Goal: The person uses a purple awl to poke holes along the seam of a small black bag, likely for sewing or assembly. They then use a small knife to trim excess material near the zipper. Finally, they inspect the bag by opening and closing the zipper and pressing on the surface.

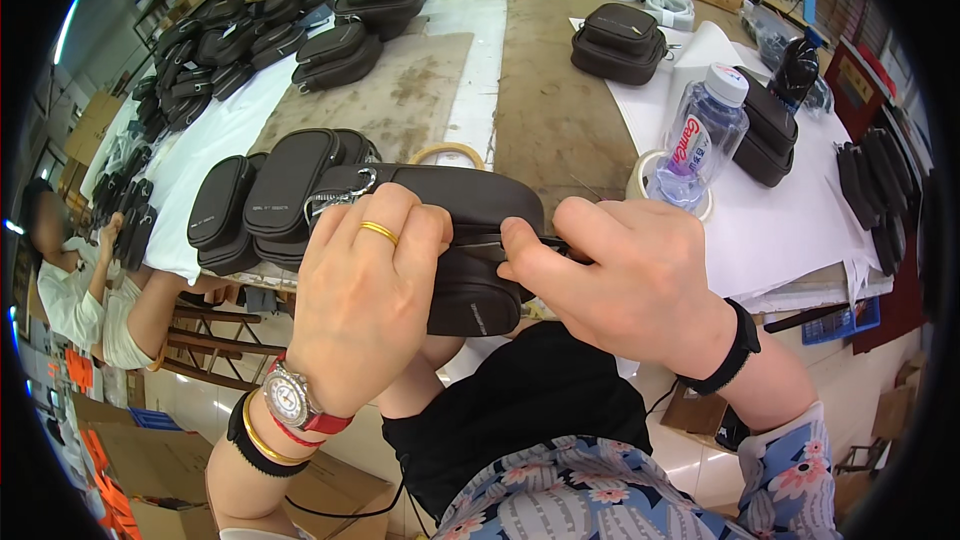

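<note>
Between my hands, at the table's near edge, is a small dark brown zippered pouch (468, 198) with a smaller front pocket (478, 302) facing me. My left hand (368, 295) is closed on its left end, near a metal ring; a gold ring is on one finger. At the pouch's right end my right hand (612, 275) is closed, thumb and fingers pinching its edge near the zipper; exactly what lies between the fingertips is hidden. Two similar pouches, one nearer (290, 190) and one further left (222, 210), stand side by side left of my left hand.
A clear plastic bottle (703, 135) stands right of my right hand, by a tape roll (640, 178). More pouches sit at the back right (618, 43) and in a pile (215, 45) at the far left. Another person (75, 280) sits at the left with a pouch.
</note>
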Available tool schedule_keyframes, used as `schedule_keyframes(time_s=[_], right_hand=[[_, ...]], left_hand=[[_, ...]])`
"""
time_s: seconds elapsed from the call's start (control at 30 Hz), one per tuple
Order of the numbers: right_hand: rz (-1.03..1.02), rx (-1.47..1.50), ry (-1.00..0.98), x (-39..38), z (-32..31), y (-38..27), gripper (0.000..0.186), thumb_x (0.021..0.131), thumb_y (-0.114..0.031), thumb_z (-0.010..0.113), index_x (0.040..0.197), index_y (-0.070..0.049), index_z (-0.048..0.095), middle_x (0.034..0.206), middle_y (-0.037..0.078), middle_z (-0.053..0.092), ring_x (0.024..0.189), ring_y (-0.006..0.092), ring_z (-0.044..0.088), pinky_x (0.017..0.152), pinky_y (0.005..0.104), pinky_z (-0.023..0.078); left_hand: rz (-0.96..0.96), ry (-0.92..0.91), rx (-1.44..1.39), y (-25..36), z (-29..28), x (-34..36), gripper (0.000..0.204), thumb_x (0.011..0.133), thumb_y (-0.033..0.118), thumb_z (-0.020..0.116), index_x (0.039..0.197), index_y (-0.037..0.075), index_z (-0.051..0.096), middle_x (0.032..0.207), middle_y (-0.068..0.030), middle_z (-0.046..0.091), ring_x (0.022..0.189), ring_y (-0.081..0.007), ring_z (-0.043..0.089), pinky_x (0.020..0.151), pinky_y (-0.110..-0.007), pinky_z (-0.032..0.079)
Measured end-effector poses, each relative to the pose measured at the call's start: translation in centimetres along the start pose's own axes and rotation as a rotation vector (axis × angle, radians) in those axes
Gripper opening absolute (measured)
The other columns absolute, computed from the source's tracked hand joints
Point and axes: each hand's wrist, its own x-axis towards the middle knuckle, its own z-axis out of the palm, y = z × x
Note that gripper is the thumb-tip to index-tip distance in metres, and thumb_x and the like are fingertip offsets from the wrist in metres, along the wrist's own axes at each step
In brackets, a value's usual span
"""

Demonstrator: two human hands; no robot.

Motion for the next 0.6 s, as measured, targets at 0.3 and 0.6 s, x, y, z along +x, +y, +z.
schedule_keyframes(time_s=[0.3,0.6], right_hand=[[-0.055,-0.015,-0.03,0.4,0.0,0.0,0.021,0.072,-0.019,0.067,0.091,-0.014,0.065,0.071,-0.001,0.046,0.052,0.0116,0.053,0.047,0.0263,0.043],[-0.062,0.027,-0.04,0.9,-0.3,0.3,0.02,0.07,-0.017,0.068,0.089,-0.013,0.064,0.068,-0.001,0.046,0.052,0.0137,0.055,0.046,0.0307,0.043]], left_hand=[[-0.004,-0.015,0.016,0.2,-0.1,0.0,0.013,0.081,-0.002,0.064,0.091,0.003,0.058,0.09,-0.0099,0.055,0.077,-0.0315,0.055,0.069,-0.04,0.045],[-0.025,-0.023,0.059,0.1,0.2,-0.4,0.017,0.081,0.005,0.061,0.097,0.005,0.06,0.093,-0.0084,0.055,0.084,-0.0277,0.059,0.077,-0.038,0.046]])
